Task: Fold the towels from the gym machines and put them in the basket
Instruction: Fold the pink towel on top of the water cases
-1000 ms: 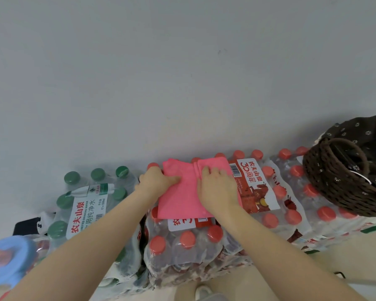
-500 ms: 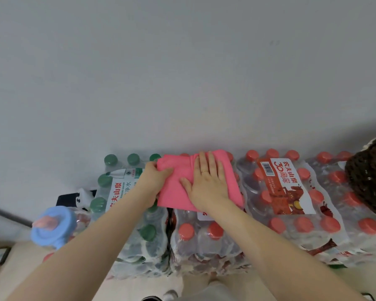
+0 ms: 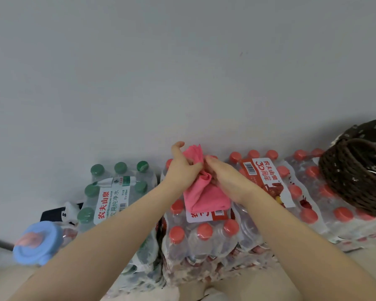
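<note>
Shrink-wrapped packs of bottled water stand side by side against the wall and serve as the carrying surface. The green-capped pack point(image 3: 115, 192) is at the left end, the red-capped pack point(image 3: 204, 233) in the middle, and more red-capped packs point(image 3: 291, 192) run to the right. A pink towel point(image 3: 204, 196) lies on the middle pack's far part, bunched at its far end. A dark woven basket point(image 3: 356, 174) sits on the right-end packs.
</note>
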{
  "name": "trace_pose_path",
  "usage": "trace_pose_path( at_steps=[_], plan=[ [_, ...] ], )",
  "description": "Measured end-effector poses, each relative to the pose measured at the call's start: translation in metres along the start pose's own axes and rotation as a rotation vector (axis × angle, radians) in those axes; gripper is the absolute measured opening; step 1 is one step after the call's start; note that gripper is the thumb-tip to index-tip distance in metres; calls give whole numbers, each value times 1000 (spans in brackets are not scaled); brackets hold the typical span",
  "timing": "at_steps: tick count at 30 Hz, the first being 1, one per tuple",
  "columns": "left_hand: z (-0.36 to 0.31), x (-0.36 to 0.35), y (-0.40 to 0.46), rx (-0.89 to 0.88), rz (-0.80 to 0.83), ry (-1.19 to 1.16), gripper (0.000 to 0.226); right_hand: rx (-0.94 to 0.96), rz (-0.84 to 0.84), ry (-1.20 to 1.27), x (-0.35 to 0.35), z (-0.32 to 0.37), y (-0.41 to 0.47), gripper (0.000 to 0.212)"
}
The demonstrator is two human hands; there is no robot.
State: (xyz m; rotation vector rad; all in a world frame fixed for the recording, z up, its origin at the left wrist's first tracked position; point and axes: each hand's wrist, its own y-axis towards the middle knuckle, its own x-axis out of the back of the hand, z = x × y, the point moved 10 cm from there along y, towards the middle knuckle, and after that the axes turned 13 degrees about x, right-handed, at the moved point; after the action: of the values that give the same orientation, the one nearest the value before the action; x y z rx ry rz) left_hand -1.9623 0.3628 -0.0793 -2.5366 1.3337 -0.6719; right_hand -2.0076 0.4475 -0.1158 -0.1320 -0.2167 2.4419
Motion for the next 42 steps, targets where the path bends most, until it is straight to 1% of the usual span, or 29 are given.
trace_pose_path(
  at_steps=[1, 3, 4, 6, 7, 8, 10, 12, 14, 16, 18, 20, 21, 23, 24, 26, 28, 30, 31, 32, 34, 36, 38, 40, 41, 42],
  plan=[
    [-1, -8, -2, -22, 31, 40, 56, 5, -20, -3, 5, 0, -2, 44],
    [2, -19, -3, -21, 76, 87, 37, 25, -68, -158, 14, 4, -8, 49],
    [5, -21, -3, -9, 83, 116, 29, 42, -81, -307, 18, 9, -11, 50],
    [8, -21, -1, -47, 56, 248, 29, 59, -102, -686, 21, 17, -18, 61],
    [7, -21, 0, -80, 52, 305, 31, 64, -104, -825, 20, 19, -23, 69],
    [7, -21, -1, -111, 64, 348, 31, 71, -104, -893, 18, 17, -24, 74],
    [0, -26, -7, -216, 90, 488, 26, 142, -107, -912, 14, 13, -27, 76],
    [-5, -38, -12, -396, 79, 796, 26, 207, -121, -880, 14, 9, -32, 78],
    [2, -48, -13, -495, 90, 1076, 38, 235, -137, -872, 15, 5, -40, 78],
    [11, -51, -12, -525, 157, 1160, 60, 247, -133, -887, 14, -2, -47, 66],
    [17, -50, -10, -530, 231, 1123, 86, 265, -138, -893, 16, -8, -51, 42],
    [22, -49, -7, -508, 271, 1081, 96, 296, -131, -923, 14, -9, -54, 23],
    [24, -49, -5, -496, 283, 1081, 98, 315, -138, -960, 14, -8, -56, 18],
    [29, -50, -3, -465, 296, 1136, 100, 354, -206, -1073, 17, 1, -61, 18],
    [30, -51, -2, -447, 299, 1156, 100, 398, -224, -1166, 14, 8, -65, 22],
    [31, -49, 0, -413, 309, 1165, 101, 496, -126, -1356, -4, 13, -69, 38],
    [32, -47, 2, -387, 370, 1155, 103, 555, -17, -1495, -18, 8, -72, 49],
    [35, -44, 4, -330, 472, 1093, 104, 466, 49, -1483, -19, 0, -73, 54],
    [36, -42, 6, -306, 517, 1056, 101, 431, 54, -1458, -16, -5, -73, 59],
    [38, -40, 6, -289, 550, 1025, 96, 424, 45, -1434, -14, -8, -73, 65],
    [37, -37, 6, -256, 579, 933, 76, 415, 13, -1392, -13, -12, -71, 73],
    [34, -36, 6, -198, 590, 753, 61, 449, -51, -1401, -13, -8, -70, 67],
    [29, -37, 1, -158, 582, 649, 52, 523, -146, -1435, -17, 6, -71, 52],
    [29, -37, 0, -135, 565, 640, 56, 587, -217, -1485, -20, 15, -71, 38],
    [29, -36, 3, -136, 540, 670, 63, 610, -243, -1499, -22, 20, -72, 32],
    [28, -36, 4, -175, 508, 756, 73, 607, -270, -1459, -18, 22, -71, 29]
  ],
)
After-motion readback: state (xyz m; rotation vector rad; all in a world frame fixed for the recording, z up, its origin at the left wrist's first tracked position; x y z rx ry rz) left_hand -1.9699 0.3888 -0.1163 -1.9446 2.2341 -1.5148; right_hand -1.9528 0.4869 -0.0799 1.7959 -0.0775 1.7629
